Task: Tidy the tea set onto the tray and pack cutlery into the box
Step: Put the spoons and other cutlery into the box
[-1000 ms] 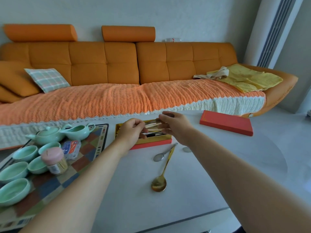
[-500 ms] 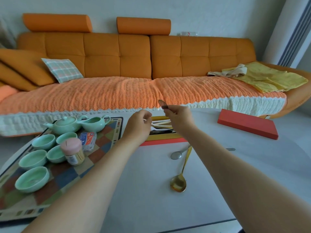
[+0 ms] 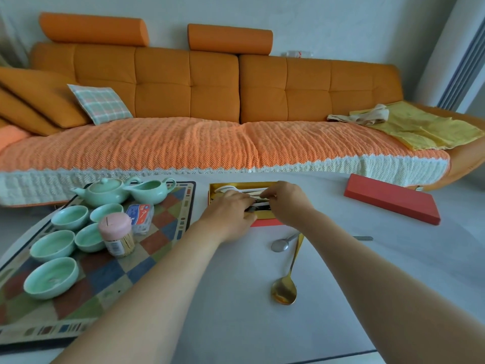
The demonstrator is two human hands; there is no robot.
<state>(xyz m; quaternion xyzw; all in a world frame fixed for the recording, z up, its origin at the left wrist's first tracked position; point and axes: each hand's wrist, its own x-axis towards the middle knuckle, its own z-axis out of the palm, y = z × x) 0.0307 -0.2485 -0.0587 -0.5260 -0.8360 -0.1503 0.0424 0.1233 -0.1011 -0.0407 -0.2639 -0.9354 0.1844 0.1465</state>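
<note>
Under both hands on the head view, the box [image 3: 237, 185] lies open, gold-lined with a red base, holding pale and dark cutlery [image 3: 236, 189] laid lengthwise. The left hand [image 3: 227, 216] rests palm down over its near half, fingers together; whether they grip anything I cannot tell. The right hand [image 3: 287, 201] pinches a thin handle among the pieces. These utensils look light, stiff and slick, best taken at the slim handles. Just near of the right wrist lie a gold spoon [image 3: 286, 287] and a small silver spoon [image 3: 282, 243], unpacked. Right of that hand sits the red lid [image 3: 392, 202]. Left of the left forearm, the checkered tray [image 3: 110, 274] carries glazed green cups [image 3: 51, 277] and a teapot [image 3: 105, 192], smooth and breakable
</note>
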